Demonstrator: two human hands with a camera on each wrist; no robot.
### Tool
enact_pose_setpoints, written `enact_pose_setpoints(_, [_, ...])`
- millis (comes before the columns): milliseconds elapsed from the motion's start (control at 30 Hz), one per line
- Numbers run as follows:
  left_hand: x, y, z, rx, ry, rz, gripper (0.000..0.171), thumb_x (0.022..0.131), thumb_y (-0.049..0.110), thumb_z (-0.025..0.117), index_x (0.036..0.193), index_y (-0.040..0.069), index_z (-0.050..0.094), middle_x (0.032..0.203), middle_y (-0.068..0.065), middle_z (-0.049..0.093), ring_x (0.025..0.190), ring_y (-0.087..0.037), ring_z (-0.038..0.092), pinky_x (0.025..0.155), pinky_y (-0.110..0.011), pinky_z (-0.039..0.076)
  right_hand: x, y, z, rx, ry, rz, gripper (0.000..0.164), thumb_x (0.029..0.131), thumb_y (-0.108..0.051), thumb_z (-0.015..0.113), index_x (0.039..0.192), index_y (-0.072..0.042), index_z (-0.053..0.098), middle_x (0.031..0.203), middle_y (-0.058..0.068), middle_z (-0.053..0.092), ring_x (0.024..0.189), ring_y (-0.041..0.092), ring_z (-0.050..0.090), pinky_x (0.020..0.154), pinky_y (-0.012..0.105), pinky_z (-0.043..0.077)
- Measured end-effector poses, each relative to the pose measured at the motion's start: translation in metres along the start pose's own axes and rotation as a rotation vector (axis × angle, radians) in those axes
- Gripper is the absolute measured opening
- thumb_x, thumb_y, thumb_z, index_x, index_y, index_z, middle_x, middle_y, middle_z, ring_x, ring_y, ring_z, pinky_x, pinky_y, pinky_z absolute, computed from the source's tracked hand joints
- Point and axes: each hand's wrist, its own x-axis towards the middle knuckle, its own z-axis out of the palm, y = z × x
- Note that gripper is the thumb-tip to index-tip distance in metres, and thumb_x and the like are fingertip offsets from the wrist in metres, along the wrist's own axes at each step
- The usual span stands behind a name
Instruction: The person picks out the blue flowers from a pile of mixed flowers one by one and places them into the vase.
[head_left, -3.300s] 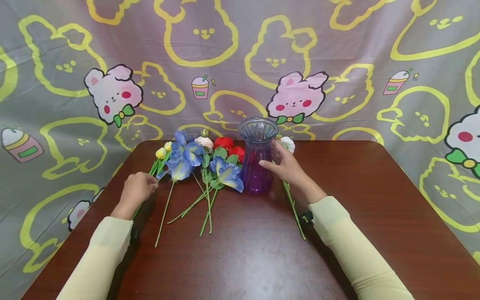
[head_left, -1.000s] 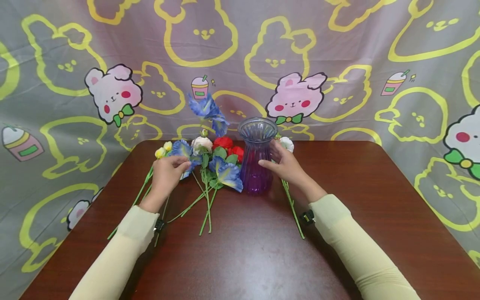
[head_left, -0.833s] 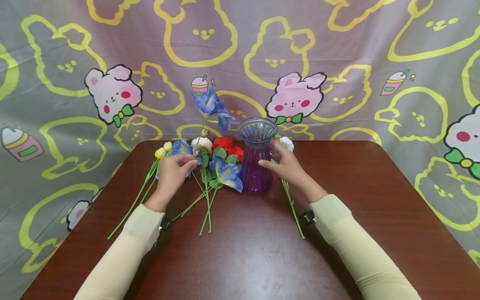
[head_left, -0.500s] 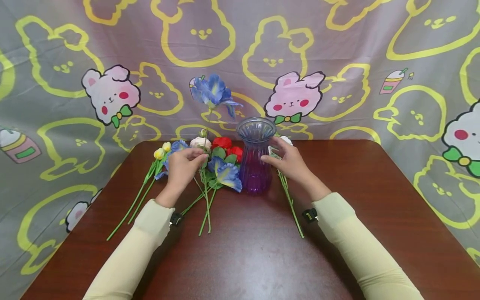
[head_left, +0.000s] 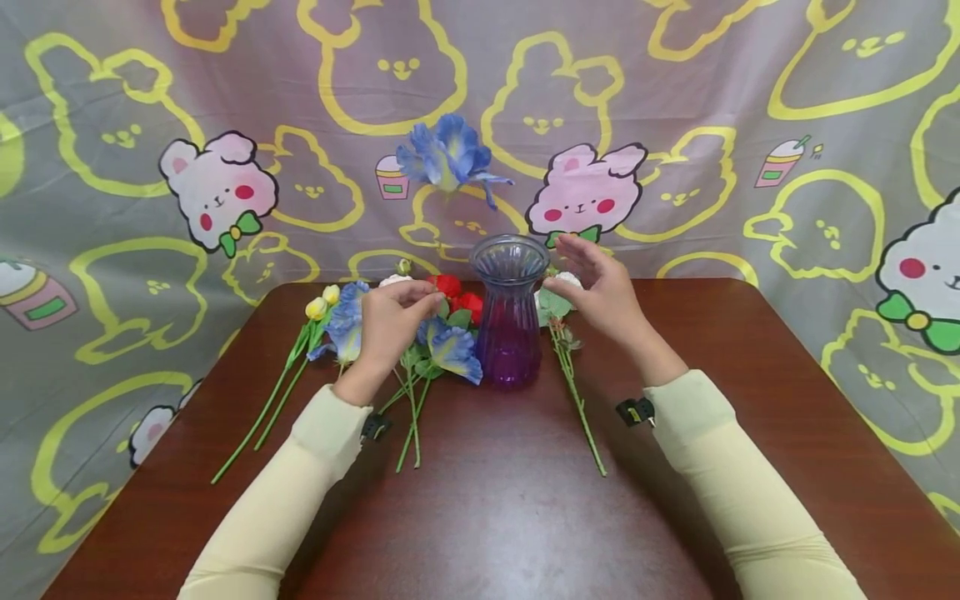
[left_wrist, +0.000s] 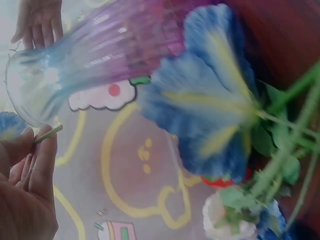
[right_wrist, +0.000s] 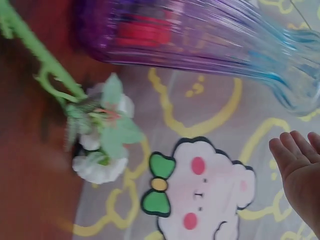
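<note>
My left hand (head_left: pixel 396 321) pinches the stem of a blue artificial iris (head_left: pixel 450 158) between thumb and fingers, holding it upright left of the vase. In the left wrist view the stem's cut end (left_wrist: pixel 50 133) pokes out past the fingertips. A clear glass vase (head_left: pixel 510 312), purple toward its base with a flared rim, stands upright on the table. My right hand (head_left: pixel 603 287) hovers just right of the vase's neck, fingers extended and apart from the glass. In the right wrist view that hand (right_wrist: pixel 302 175) holds nothing.
Left of the vase lie yellow tulips (head_left: pixel 318 307), more blue irises (head_left: pixel 453 350) and red flowers (head_left: pixel 468 307) with crossing stems. A white flower (head_left: pixel 566 287) with a long green stem lies at the right. A patterned cloth (head_left: pixel 675 100) hangs behind the brown table (head_left: pixel 480 533).
The left hand has lifted the blue iris from the pile and carried it up and right toward the vase. My right hand has come off the vase and risen.
</note>
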Motion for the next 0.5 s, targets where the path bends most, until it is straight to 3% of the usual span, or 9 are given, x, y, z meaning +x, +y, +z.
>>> enact_pose_setpoints(133, [0.000, 0.010, 0.008, -0.087, -0.021, 0.002, 0.012, 0.083, 0.007, 0.078, 0.087, -0.003, 0.075, 0.075, -0.013, 0.072, 0.064, -0.020, 0.070, 0.059, -0.023, 0.055, 0.004, -0.014, -0.002, -0.006, 0.018, -0.015, 0.055, 0.083, 0.002, 0.074, 0.133, 0.005, 0.053, 0.134, 0.016, 0.056, 0.125, 0.028, 0.052, 0.101, 0.036, 0.043])
enact_pose_setpoints(300, [-0.001, 0.022, 0.018, -0.168, -0.054, -0.010, 0.014, 0.084, 0.009, 0.077, 0.088, -0.004, 0.073, 0.076, -0.013, 0.072, 0.068, -0.030, 0.070, 0.061, -0.029, 0.057, 0.008, -0.028, 0.000, 0.008, 0.009, -0.107, 0.049, 0.081, 0.008, 0.074, 0.128, 0.008, 0.058, 0.128, 0.020, 0.060, 0.122, 0.031, 0.055, 0.096, 0.033, 0.047])
enact_pose_setpoints(500, [-0.004, 0.031, 0.030, -0.204, -0.079, 0.003, 0.014, 0.084, 0.010, 0.077, 0.085, -0.003, 0.073, 0.074, -0.010, 0.072, 0.065, -0.023, 0.070, 0.061, -0.030, 0.057, 0.014, -0.045, 0.007, -0.002, -0.029, -0.163, 0.043, 0.085, 0.003, 0.073, 0.126, 0.003, 0.062, 0.122, 0.016, 0.065, 0.114, 0.034, 0.060, 0.091, 0.031, 0.050])
